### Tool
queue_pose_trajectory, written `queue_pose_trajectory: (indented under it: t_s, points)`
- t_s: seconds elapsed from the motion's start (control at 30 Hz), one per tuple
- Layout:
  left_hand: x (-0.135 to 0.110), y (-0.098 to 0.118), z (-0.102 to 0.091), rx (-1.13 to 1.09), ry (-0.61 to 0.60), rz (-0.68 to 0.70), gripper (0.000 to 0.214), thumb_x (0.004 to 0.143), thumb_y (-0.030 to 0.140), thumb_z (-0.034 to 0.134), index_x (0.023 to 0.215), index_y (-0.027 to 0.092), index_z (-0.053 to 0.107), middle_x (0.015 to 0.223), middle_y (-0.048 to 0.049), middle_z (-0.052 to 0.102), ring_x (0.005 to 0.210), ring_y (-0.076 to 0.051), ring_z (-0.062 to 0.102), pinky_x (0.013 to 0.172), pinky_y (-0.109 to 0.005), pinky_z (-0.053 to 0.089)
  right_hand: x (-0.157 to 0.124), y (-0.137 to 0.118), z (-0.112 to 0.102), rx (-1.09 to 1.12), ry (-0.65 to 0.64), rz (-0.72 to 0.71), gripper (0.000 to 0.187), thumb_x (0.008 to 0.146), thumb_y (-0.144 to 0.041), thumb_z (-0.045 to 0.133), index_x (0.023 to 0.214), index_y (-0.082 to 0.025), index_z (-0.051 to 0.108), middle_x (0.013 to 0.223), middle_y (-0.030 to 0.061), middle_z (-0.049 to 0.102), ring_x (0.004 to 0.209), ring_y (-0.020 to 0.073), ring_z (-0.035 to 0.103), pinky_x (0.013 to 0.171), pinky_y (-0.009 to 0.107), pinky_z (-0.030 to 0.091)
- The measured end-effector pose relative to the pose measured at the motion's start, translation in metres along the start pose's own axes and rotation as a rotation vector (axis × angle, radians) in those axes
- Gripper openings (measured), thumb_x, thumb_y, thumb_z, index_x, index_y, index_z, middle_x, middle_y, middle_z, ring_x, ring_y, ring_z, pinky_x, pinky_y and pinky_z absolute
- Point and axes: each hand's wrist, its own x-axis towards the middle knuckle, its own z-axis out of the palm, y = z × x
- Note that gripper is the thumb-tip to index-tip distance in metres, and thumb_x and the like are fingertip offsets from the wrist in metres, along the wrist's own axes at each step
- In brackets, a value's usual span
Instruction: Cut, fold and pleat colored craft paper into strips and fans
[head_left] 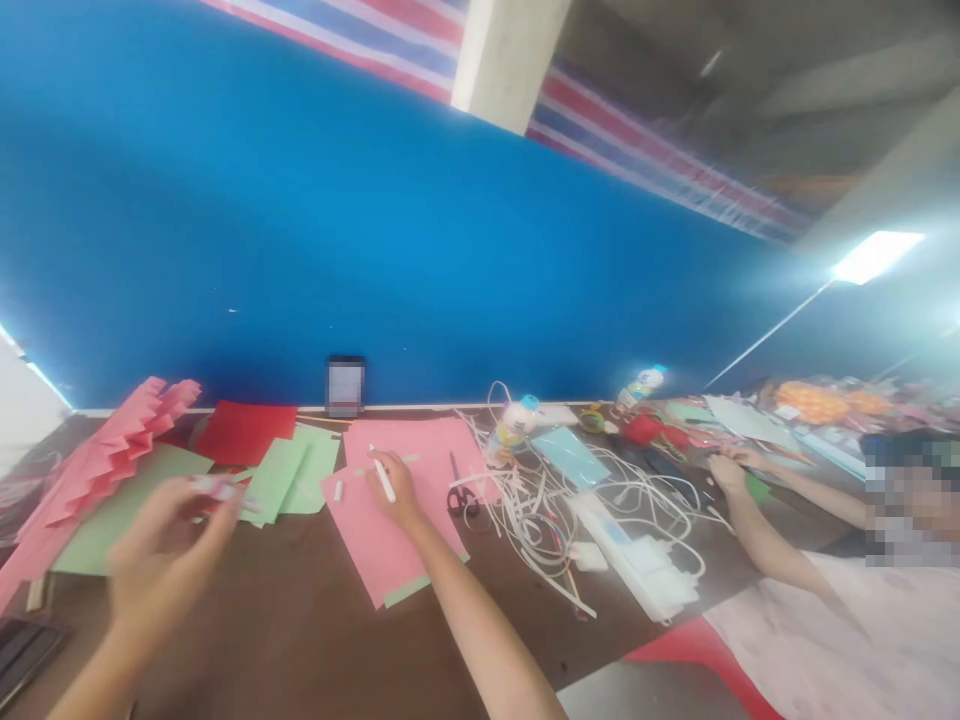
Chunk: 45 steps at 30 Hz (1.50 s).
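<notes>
My right hand [396, 495] is closed around a white pen [385, 481] and rests over sheets of pink paper [367, 560]. A short white piece like a cap [338, 491] lies on the pink paper, left of that hand. Raised over the table's left part, my left hand [169, 555] pinches a small pink-and-white object [216, 488]; motion blur hides its kind. Behind it are green paper [279, 478], red paper [247, 432] and folded pink paper [105, 465]. Black-handled scissors [462, 498] lie to the right of the pink sheets.
Tangled white cables [536, 520] and a power strip [637, 560] spread to the right, near a glue bottle [516, 425] and a light-blue packet [571, 456]. A co-worker's hands [731, 470] work at the far right. A blue wall [405, 250] closes off the back, with a tablet-like device [346, 387] against it.
</notes>
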Motion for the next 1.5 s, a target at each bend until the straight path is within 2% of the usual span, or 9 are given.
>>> queue_pose_trajectory:
  t_s: [0.07, 0.2, 0.53, 0.67, 0.8, 1.0, 1.13, 1.3, 1.5]
  points:
    - [-0.014, 0.032, 0.047, -0.141, -0.413, -0.103, 0.036, 0.063, 0.041, 0.067, 0.092, 0.019, 0.061, 0.092, -0.0030, 0.066, 0.085, -0.021, 0.061, 0.077, -0.031, 0.049, -0.005, -0.006, -0.026, -0.166, -0.136, -0.129, 0.031, 0.081, -0.020, 0.045, 0.111, -0.020, 0.051, 0.098, 0.0064, 0.059, 0.091, 0.0170, 0.052, 0.080, 0.030, 0.041]
    - [-0.034, 0.049, 0.112, -0.222, -0.697, -0.254, 0.041, 0.065, 0.047, 0.062, 0.091, 0.015, 0.061, 0.076, -0.0054, 0.067, 0.075, -0.022, 0.062, 0.068, -0.031, 0.048, -0.026, -0.001, -0.091, -0.517, -0.383, -0.236, 0.033, 0.081, -0.014, 0.044, 0.113, -0.021, 0.050, 0.097, 0.0074, 0.059, 0.093, 0.0194, 0.052, 0.083, 0.035, 0.039]
    - [-0.042, -0.012, 0.161, -0.251, -0.455, -0.244, 0.044, 0.064, 0.048, 0.061, 0.092, 0.014, 0.060, 0.075, -0.0037, 0.062, 0.069, -0.018, 0.058, 0.064, -0.028, 0.045, -0.069, 0.046, -0.196, -0.876, -0.393, 0.053, 0.071, 0.066, 0.010, 0.035, 0.129, -0.023, 0.037, 0.129, 0.0089, 0.045, 0.123, 0.0215, 0.033, 0.096, 0.039, 0.029]
    - [-0.047, -0.015, 0.155, -0.260, -0.430, -0.246, 0.046, 0.061, 0.048, 0.064, 0.092, 0.014, 0.060, 0.069, -0.0021, 0.061, 0.063, -0.016, 0.056, 0.063, -0.028, 0.045, -0.071, 0.048, -0.184, -0.901, -0.288, 0.099, 0.069, 0.063, 0.010, 0.038, 0.123, -0.023, 0.045, 0.133, 0.0091, 0.039, 0.125, 0.0259, 0.028, 0.097, 0.046, 0.025]
    - [-0.053, -0.006, 0.149, -0.362, -0.521, -0.309, 0.041, 0.060, 0.043, 0.068, 0.088, 0.014, 0.062, 0.068, -0.0006, 0.060, 0.065, -0.015, 0.056, 0.063, -0.026, 0.046, -0.062, 0.022, -0.136, -0.769, -0.178, -0.079, 0.045, 0.071, 0.001, 0.043, 0.109, -0.020, 0.056, 0.119, 0.0106, 0.050, 0.114, 0.0241, 0.040, 0.095, 0.042, 0.029]
    - [-0.066, 0.004, 0.152, -0.737, -0.748, -0.584, 0.033, 0.057, 0.033, 0.073, 0.083, 0.014, 0.064, 0.078, -0.0034, 0.063, 0.069, -0.015, 0.057, 0.066, -0.026, 0.047, -0.050, -0.032, -0.053, -0.526, -0.374, -0.428, 0.044, 0.085, -0.029, 0.043, 0.128, -0.023, 0.035, 0.086, 0.0038, 0.063, 0.078, 0.0180, 0.056, 0.075, 0.032, 0.038]
    - [-0.075, 0.005, 0.153, -0.765, -0.895, -0.599, 0.026, 0.066, 0.033, 0.068, 0.082, 0.014, 0.063, 0.070, -0.0023, 0.062, 0.063, -0.013, 0.057, 0.060, -0.025, 0.044, -0.051, -0.037, -0.028, -0.610, -0.333, -0.478, 0.045, 0.084, -0.030, 0.043, 0.127, -0.018, 0.040, 0.068, 0.0044, 0.063, 0.063, 0.0182, 0.056, 0.065, 0.031, 0.037]
    - [-0.076, 0.005, 0.155, -0.550, -0.792, -0.310, 0.034, 0.081, 0.039, 0.044, 0.088, 0.012, 0.063, 0.084, -0.0086, 0.063, 0.082, -0.021, 0.058, 0.074, -0.032, 0.044, -0.047, -0.023, -0.036, -0.472, -0.198, -0.430, 0.041, 0.084, -0.020, 0.037, 0.123, -0.013, 0.045, 0.072, 0.0082, 0.064, 0.066, 0.0192, 0.056, 0.066, 0.033, 0.040]
    - [-0.088, 0.014, 0.150, 0.222, -0.738, 0.463, 0.028, 0.075, 0.021, 0.044, 0.098, 0.018, 0.060, 0.101, -0.0103, 0.059, 0.097, -0.025, 0.051, 0.084, -0.042, 0.038, -0.017, -0.015, -0.042, -0.012, 0.092, -0.043, 0.024, 0.084, -0.028, 0.042, 0.089, -0.017, 0.062, 0.067, 0.0042, 0.062, 0.064, 0.0159, 0.056, 0.066, 0.031, 0.045]
